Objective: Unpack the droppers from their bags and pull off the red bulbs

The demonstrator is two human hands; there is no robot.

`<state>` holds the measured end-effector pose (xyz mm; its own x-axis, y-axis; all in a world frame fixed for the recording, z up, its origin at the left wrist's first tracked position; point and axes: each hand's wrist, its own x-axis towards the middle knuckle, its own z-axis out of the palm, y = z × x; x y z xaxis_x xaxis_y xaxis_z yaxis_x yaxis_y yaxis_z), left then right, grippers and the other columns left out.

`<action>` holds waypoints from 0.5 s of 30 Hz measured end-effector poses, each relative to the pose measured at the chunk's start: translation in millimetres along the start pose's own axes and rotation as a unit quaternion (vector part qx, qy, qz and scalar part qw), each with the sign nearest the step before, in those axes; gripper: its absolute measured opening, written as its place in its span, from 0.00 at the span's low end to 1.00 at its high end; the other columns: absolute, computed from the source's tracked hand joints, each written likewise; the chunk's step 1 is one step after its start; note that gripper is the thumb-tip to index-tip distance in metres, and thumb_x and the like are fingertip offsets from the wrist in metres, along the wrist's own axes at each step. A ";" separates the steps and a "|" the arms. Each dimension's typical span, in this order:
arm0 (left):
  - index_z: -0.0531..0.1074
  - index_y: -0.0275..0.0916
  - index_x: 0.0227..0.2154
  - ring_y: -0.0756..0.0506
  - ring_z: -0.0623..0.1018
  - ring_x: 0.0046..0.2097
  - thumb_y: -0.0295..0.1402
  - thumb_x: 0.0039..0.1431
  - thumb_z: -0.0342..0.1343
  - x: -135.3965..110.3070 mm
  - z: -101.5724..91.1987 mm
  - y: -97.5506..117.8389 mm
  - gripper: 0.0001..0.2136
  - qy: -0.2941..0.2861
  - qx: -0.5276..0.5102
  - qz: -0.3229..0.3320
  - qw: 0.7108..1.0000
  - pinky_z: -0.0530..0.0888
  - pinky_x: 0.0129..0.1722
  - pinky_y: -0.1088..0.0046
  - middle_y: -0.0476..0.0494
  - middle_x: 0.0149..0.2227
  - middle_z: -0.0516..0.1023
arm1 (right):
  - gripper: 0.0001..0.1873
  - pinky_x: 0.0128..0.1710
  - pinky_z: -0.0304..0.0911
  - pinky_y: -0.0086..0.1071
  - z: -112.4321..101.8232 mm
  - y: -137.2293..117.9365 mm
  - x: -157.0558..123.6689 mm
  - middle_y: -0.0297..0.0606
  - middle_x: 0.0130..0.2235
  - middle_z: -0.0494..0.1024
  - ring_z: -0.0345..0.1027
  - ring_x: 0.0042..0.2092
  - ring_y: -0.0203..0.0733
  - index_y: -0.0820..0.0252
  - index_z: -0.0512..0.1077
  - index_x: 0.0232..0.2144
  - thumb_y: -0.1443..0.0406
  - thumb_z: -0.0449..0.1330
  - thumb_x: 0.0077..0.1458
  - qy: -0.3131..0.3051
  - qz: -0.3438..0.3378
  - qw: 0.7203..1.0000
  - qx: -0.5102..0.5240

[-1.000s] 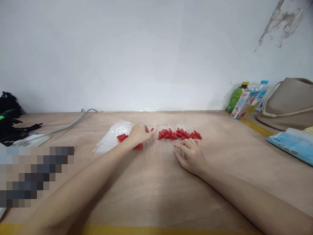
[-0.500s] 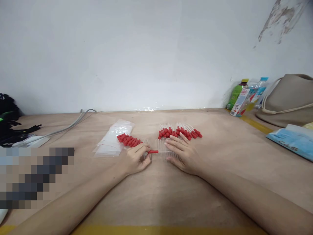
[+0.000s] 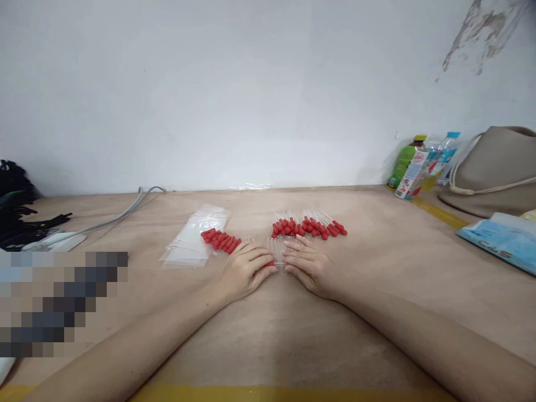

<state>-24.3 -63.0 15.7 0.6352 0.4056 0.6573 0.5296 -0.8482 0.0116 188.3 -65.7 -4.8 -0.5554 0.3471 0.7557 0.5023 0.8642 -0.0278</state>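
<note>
Midway across the worktop [image 3: 276,329], the work looks partly done: one red-ended piece [image 3: 268,264] is in hand, and others lie in two groups. The left hand [image 3: 251,268] has its grip nearly closed, thumb and fingertips pinching that piece. The right hand [image 3: 307,265] lies low with fingers slightly spread over the clear tubes [image 3: 276,250]; whether it grips any, I cannot tell. Just beyond, left, a slanting red row [image 3: 220,240] lies beside flat clear bags [image 3: 195,231], probably yet to be used. Farther right sits a red-ended bunch [image 3: 307,226].
</note>
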 end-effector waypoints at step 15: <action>0.70 0.38 0.35 0.47 0.72 0.46 0.31 0.59 0.47 0.2 -0.1 4.2 0.07 -0.060 0.005 0.040 0.997 0.63 0.50 0.65 0.45 0.38 0.77 | 0.11 0.53 0.60 0.35 7.3 -2.7 -3.8 0.40 0.40 0.76 0.67 0.47 0.37 0.61 0.68 0.41 0.70 0.50 0.56 -0.006 -0.035 0.998 0.061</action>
<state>-22.0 -66.5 16.0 0.7385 0.3743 0.5608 0.4786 -0.8769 -0.0449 184.2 -66.6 -12.3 -0.5946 0.2889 0.7503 0.3785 0.9239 -0.0557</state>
